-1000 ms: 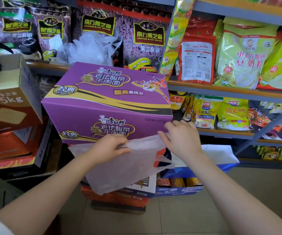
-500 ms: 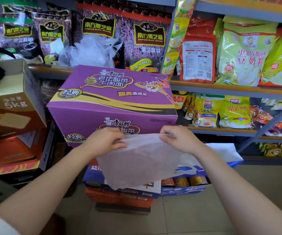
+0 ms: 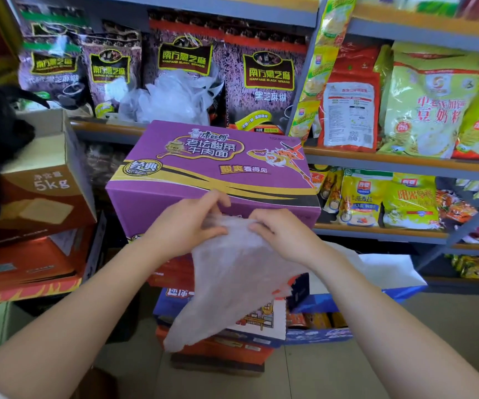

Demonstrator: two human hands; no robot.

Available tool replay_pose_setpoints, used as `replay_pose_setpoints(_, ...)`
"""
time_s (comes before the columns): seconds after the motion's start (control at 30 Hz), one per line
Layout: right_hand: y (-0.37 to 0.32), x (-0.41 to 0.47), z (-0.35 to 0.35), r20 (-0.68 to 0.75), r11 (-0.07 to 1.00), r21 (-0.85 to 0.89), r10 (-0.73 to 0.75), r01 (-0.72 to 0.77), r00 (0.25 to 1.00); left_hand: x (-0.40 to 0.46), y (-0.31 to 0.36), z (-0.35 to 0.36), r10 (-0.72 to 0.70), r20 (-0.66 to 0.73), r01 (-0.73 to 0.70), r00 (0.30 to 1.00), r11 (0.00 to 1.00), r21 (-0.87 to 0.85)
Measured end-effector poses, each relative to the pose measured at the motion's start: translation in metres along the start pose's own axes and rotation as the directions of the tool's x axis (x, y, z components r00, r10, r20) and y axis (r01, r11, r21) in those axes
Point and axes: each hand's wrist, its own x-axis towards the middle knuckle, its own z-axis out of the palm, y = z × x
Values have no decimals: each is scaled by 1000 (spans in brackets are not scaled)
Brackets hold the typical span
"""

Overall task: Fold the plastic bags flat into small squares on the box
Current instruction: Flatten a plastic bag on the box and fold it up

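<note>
A translucent plastic bag (image 3: 232, 283) hangs in the air in front of the near face of the purple noodle carton (image 3: 212, 180), its top edge gathered between the two hands and its lower end drooping down and to the left, clear of the carton's top. The left hand (image 3: 186, 226) is at the bag's upper left, the right hand (image 3: 278, 234) at its upper right, the two close together just below the carton's front edge.

Behind the carton, a heap of loose clear plastic bags (image 3: 172, 102) sits on the shelf (image 3: 405, 162) against dark sesame-paste packets (image 3: 267, 76). A brown open box marked 5kg (image 3: 45, 185) stands to the left; stacked cartons (image 3: 226, 329) lie beneath the hanging bag.

Both hands have curled fingers pinching the bag's top edge; the left thumb and forefinger are raised slightly above the film
</note>
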Motion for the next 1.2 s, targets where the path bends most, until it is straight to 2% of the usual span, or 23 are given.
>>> replay_pose_setpoints(0.07,3,-1,-11,-11,997,70,36,-35,999,2,-10,-12,-44,-38,42,998,999,-34)
replay_pose_setpoints(0.13,3,-1,-22,-48,984,167,72,-63,996,7,-18,-20,-152,-113,122,982,964,-236)
replay_pose_setpoints(0.2,0,6,-34,-98,978,194,99,-78,990,14,-13,-25,-312,-170,179,935,827,-533)
replay_pose_setpoints(0.27,-5,19,-49,-192,984,159,114,-84,975,21,-2,-29,-428,-135,206,894,658,-724)
replay_pose_setpoints(0.33,-12,34,-67,-300,990,115,118,-87,946,24,5,-34,-439,9,294,898,588,-754)
replay_pose_setpoints(0.4,-19,50,-86,-396,994,44,108,-99,912,21,6,-36,-398,84,347,914,655,-672)
replay_pose_setpoints(0.47,-24,68,-104,-499,987,-77,82,-138,863,20,0,-37,-402,101,366,910,666,-650)
replay_pose_setpoints(0.57,-31,100,-122,-581,893,-383,-33,-237,813,34,-11,-41,-455,44,348,890,612,-710)
replay_pose_setpoints(0.63,-33,124,-129,-586,826,-520,-162,-216,794,59,-17,-45,-518,-36,300,854,548,-781)
replay_pose_setpoints(0.7,-35,144,-131,-625,835,-524,-246,-165,741,90,-27,-48,-587,-75,299,806,513,-805)
replay_pose_setpoints(0.77,-34,153,-122,-643,877,-478,-317,-42,697,118,-42,-49,-625,-95,327,775,524,-786)
replay_pose_setpoints(0.8,-30,155,-114,-604,892,-446,-355,67,714,130,-52,-49,-648,-96,350,756,524,-777)
replay_pose_setpoints(0.87,-24,153,-96,-401,909,-322,-383,263,832,147,-69,-47,-706,-78,403,704,488,-775)
replay_pose_setpoints(0.93,-17,151,-76,-103,914,-266,-343,306,934,154,-79,-46,-750,-32,456,661,436,-776)
replay_pose_setpoints(1.0,-11,155,-58,70,885,-336,-319,324,945,153,-89,-43,-773,31,519,634,396,-758)
replay_pose_setpoints(1.07,-9,159,-48,104,886,-342,-294,312,950,146,-98,-41,-766,116,547,632,335,-767)
replay_pose_setpoints(1.17,-11,164,-41,114,877,-367,-287,309,951,135,-108,-43,-726,234,503,647,175,-847)
replay_pose_setpoints(1.2,-13,163,-39,94,863,-389,-311,322,946,133,-111,-44,-718,253,502,649,154,-851)
